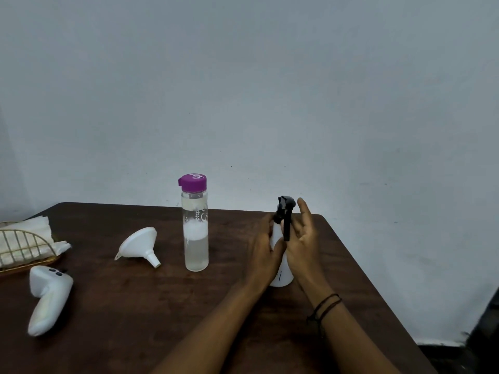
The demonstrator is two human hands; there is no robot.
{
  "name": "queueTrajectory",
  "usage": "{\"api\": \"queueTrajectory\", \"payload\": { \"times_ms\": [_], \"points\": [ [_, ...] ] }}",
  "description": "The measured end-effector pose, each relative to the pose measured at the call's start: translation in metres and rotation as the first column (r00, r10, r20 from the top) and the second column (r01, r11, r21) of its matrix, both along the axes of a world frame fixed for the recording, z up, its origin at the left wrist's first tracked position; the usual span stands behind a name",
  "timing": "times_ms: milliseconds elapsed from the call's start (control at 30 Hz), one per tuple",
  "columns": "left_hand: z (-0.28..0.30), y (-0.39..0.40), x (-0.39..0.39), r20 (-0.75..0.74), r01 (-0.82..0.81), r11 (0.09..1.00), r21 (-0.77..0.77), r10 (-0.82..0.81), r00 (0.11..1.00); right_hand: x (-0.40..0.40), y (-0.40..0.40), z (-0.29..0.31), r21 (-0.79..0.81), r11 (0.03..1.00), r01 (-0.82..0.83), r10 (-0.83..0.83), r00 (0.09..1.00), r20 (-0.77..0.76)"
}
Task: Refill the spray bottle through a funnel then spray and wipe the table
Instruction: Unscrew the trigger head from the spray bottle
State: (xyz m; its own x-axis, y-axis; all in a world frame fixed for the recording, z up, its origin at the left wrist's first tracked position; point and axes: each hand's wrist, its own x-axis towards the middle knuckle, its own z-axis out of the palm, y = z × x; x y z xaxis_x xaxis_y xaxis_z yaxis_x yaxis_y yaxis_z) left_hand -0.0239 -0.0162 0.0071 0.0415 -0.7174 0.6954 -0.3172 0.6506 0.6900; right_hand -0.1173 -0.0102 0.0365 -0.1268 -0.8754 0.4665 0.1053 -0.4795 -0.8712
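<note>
A white spray bottle with a black trigger head stands upright on the dark wooden table, right of centre. My left hand wraps its body from the left. My right hand rests against its right side with fingers spread upward by the trigger head. A clear water bottle with a purple cap stands left of it, partly filled. A white funnel lies on its side further left.
A gold wire basket with white paper napkins sits at the table's left edge. A white handheld controller lies in front of it. The table's right edge runs diagonally close to my right arm; a wall stands behind.
</note>
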Motion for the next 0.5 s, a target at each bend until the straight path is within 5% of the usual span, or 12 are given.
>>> {"api": "queueTrajectory", "payload": {
  "times_ms": [167, 333, 500],
  "points": [
    [0.001, 0.004, -0.002, 0.018, -0.025, 1.0, 0.0, 0.025, 1.0, 0.006, 0.004, -0.003, -0.041, 0.992, 0.117, -0.122, 0.974, -0.193],
    [0.002, 0.007, -0.002, 0.003, -0.018, 0.999, 0.03, 0.018, 1.0, 0.01, 0.011, -0.001, -0.091, 0.956, 0.278, -0.284, 0.957, -0.063],
    [-0.002, 0.005, -0.003, 0.003, -0.014, 1.0, -0.009, 0.014, 1.0, 0.009, 0.015, 0.0, -0.074, 0.98, 0.184, -0.192, 0.975, -0.113]
  ]
}}
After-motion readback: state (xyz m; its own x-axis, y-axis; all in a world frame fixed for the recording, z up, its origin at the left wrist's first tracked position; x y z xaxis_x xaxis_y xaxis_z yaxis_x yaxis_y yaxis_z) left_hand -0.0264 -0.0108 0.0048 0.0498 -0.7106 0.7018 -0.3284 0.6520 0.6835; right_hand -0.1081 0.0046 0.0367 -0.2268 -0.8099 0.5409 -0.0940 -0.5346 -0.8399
